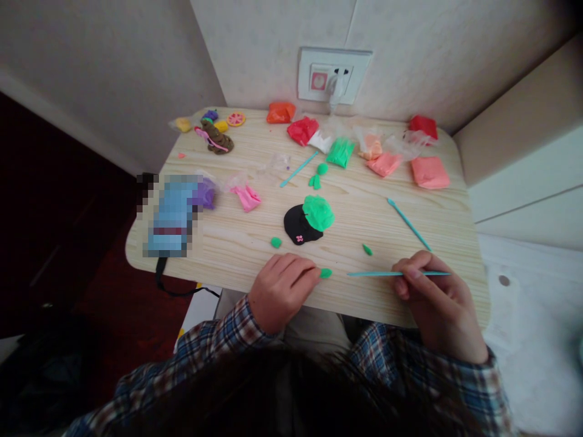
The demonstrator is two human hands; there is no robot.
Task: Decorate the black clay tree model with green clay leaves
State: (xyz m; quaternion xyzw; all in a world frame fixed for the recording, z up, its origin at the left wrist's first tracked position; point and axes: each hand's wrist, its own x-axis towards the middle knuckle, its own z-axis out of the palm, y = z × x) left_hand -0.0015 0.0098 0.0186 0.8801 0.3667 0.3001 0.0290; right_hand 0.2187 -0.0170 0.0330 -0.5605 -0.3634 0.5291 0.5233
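Note:
My left hand (285, 285) rests near the table's front edge, its fingers closed on a small green clay piece (325, 274) whose end sticks out past the fingertips. Pinched between thumb and fingers, a thin blue modelling tool (371, 274) lies almost level in my right hand (437, 291), its tip pointing toward that piece. Beyond the hands sits a black clay shape (294, 226) with a pink flower and a bright green clay clump (319, 212) on it. A green clay lump (276, 242) is left of it, and a green leaf-shaped piece (367, 249) lies to the right.
Another blue tool (409, 223) lies at right, a third (299, 169) farther back. Green bits (317, 176) are beside it. Bagged clay, including red (303, 130) and green (340, 152), lines the back. A brown clay figure (215, 136) stands back left, near a blurred device (172, 215).

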